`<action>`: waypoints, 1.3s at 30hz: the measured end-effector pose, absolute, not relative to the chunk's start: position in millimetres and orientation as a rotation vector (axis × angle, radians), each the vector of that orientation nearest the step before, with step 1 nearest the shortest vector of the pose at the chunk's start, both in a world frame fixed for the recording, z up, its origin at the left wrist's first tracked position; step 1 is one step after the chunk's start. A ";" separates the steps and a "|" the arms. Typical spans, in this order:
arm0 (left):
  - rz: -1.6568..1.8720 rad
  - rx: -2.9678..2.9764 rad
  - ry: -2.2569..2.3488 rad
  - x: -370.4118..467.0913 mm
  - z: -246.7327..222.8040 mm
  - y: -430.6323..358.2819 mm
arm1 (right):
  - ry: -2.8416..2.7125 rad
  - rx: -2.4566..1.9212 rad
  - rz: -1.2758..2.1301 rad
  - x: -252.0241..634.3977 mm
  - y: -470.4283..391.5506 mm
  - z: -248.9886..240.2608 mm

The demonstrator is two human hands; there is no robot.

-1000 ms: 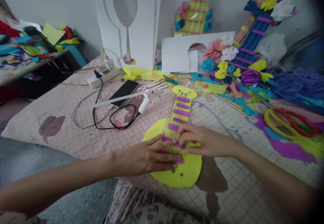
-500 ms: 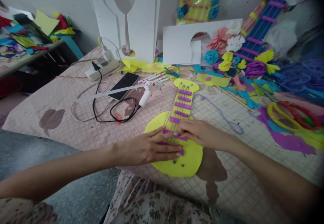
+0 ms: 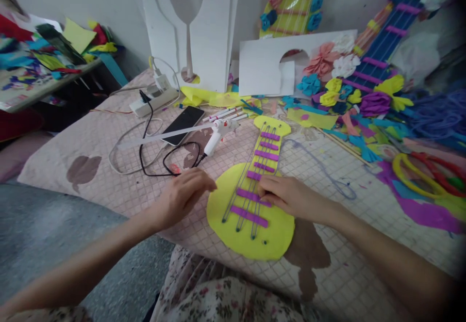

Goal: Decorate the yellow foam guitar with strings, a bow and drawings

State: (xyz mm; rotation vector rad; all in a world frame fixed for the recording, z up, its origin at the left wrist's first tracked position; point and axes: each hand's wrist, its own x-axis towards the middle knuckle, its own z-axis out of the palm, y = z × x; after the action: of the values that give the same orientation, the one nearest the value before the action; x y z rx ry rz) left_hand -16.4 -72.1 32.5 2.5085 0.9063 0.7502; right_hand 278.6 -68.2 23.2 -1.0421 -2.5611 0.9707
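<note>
A yellow guitar-shaped cutout (image 3: 276,237) lies flat on the table, crossed by purple strips (image 3: 249,216) and grey-blue strings running from neck to body. My right hand (image 3: 286,195) rests on the body's upper right side, fingers curled in and closed near the strips; anything between the fingertips is hidden. Off the body's left edge hovers my left hand (image 3: 182,200), loosely bent, with nothing visible in it. Just beyond my left hand, a white glue gun (image 3: 215,140) with a long glue stick lies on its side.
A phone (image 3: 184,125) and a power strip (image 3: 153,100) with tangled cords lie at the back left. White cut boards (image 3: 214,26) stand against the wall. Scissors (image 3: 418,179), paper scraps and purple-blue yarn (image 3: 433,106) crowd the right. A decorated blue guitar (image 3: 382,45) leans behind.
My left hand has lifted off the guitar's body and moved left and up, uncovering the lower purple strips. My right hand stays on the guitar. The view has shifted slightly.
</note>
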 end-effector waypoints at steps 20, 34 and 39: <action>0.757 2.170 1.618 22.2 9.2 24.0 | -2.518 -1.131 0.953 278.2 -73.8 18.5; 0.558 1.868 1.060 72.7 84.3 87.4 | -2.558 -1.046 0.776 277.2 -72.5 8.9; 0.347 1.994 1.013 92.6 81.8 106.7 | -2.527 -0.994 0.705 276.5 -74.1 -2.5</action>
State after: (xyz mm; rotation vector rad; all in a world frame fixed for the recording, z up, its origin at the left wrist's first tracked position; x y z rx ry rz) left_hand 92.6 106.7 81.8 1.9942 1.0132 0.3474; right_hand 276.5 -74.1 -2.5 -0.9938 -2.5266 0.7046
